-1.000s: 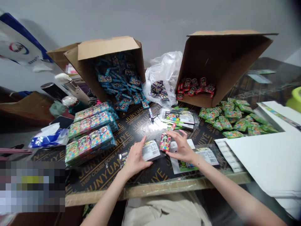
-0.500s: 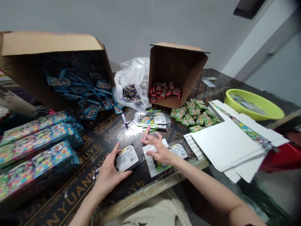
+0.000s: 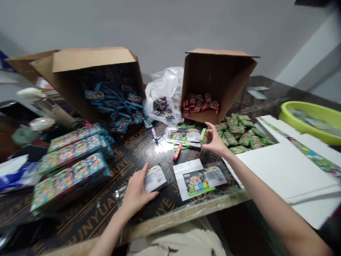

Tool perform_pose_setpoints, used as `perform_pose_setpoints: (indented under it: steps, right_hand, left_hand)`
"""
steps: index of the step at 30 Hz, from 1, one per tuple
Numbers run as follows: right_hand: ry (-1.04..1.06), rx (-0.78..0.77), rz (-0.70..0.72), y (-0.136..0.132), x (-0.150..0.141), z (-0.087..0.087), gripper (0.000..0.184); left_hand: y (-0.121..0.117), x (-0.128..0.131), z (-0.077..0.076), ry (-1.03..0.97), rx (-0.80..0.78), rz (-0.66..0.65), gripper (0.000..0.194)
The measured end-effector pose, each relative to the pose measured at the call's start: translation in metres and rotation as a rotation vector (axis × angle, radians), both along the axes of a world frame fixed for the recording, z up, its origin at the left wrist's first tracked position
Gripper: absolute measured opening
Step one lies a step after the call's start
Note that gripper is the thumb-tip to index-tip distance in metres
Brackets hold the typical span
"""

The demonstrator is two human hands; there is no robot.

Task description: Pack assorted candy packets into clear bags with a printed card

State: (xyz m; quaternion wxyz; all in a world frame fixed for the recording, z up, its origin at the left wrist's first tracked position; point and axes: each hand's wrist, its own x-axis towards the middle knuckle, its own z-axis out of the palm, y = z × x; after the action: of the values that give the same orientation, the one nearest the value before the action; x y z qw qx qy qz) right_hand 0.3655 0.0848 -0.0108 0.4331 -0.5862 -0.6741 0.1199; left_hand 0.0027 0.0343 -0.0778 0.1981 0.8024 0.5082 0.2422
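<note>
My right hand (image 3: 215,141) pinches a small green packet (image 3: 203,136) between thumb and fingers, just left of a heap of similar green packets (image 3: 237,129). My left hand (image 3: 139,188) rests on the table with thumb and fingers spread. It lies at the edge of a printed card in a clear sleeve (image 3: 155,179). Partly under its wrist side is a small dark packet (image 3: 121,192). Between the hands lies a red packet (image 3: 177,152). Nearer the table edge, a green-and-black printed card (image 3: 197,183) lies over a white sheet (image 3: 183,177).
Open cartons hold blue packets (image 3: 117,103) and red packets (image 3: 201,103). Purple packets (image 3: 162,106) lie in a clear bag (image 3: 167,83). Stacked printed sleeves (image 3: 183,135) lie mid-table. Wrapped box rows (image 3: 71,174) stand left; white card blanks (image 3: 277,170) and a yellow basin (image 3: 286,113) right.
My right hand has moved right and away from me, from above the red packet, and now holds a green packet. My left hand stays by the sleeved card. The view has swung left.
</note>
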Motion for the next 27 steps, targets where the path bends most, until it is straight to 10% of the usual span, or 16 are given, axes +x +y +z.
perform_pose_setpoints:
  steps: [3, 8, 27]
  right_hand:
    - [0.347, -0.185, 0.372, -0.038, -0.065, 0.004, 0.085]
    - [0.379, -0.186, 0.517, -0.069, -0.12, -0.001, 0.073]
    - [-0.191, -0.035, 0.527, -0.082, -0.128, 0.016, 0.081]
  left_hand:
    - [-0.008, 0.007, 0.015, -0.161, -0.088, -0.016, 0.101]
    - [-0.023, 0.008, 0.036, -0.386, -0.243, -0.049, 0.105]
    - [-0.035, -0.005, 0.056, -0.516, -0.204, -0.082, 0.108]
